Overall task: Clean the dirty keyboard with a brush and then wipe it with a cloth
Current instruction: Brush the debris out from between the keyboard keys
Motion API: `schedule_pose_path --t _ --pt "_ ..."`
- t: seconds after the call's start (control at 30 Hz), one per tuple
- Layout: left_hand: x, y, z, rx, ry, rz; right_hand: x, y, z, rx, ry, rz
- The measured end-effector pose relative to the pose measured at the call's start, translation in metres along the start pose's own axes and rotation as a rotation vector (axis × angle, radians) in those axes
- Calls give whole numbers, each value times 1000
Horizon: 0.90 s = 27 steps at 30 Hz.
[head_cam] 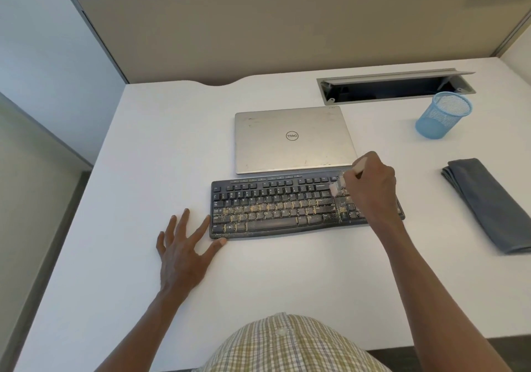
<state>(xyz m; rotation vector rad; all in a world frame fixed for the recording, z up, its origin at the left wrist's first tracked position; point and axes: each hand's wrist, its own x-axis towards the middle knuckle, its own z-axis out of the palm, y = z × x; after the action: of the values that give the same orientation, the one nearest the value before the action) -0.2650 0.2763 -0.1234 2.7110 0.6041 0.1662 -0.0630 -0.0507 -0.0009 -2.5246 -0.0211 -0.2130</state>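
Keyboard [287,208]: black, crumb-strewn, flat on worktop [161,147], just in front of the closed Dell laptop [293,139]. Likely light, rigid, prone to sliding; brace at its edge. Left hand [184,245], fingers spread, thumb touching its left corner. Right hand [373,188] fingers clamped on brush [337,183], bristles over the right-hand keys. Folded grey cloth [488,202] well right of keyboard, soft, untouched.

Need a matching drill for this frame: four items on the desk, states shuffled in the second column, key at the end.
Things:
1. keyboard
2. laptop
3. cloth
4. mesh cup

States:
A. folded, lying at the right of the desk
B. closed, behind the keyboard
C. light blue, upright near the cable tray
D. black, crumbs across its lower rows

Pairs: 1-D, 2-B, 3-A, 4-C
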Motion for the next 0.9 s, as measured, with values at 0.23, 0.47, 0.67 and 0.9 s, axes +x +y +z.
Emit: schedule_pose_path --t 0.23,0.47,0.67,0.9 --pt "0 0 -1 -8 2 -1 -4 -4 12 -13 -14 -85" --pt "0 1 -2 -5 -3 -2 -2 1 -6 2 -19 -9" --pt "-1 2 -2 -13 1 0 -3 -21 -4 196 -27 -95" --pt "-1 1 -2 -14 4 7 -16 -75 47 375 -370 -299"
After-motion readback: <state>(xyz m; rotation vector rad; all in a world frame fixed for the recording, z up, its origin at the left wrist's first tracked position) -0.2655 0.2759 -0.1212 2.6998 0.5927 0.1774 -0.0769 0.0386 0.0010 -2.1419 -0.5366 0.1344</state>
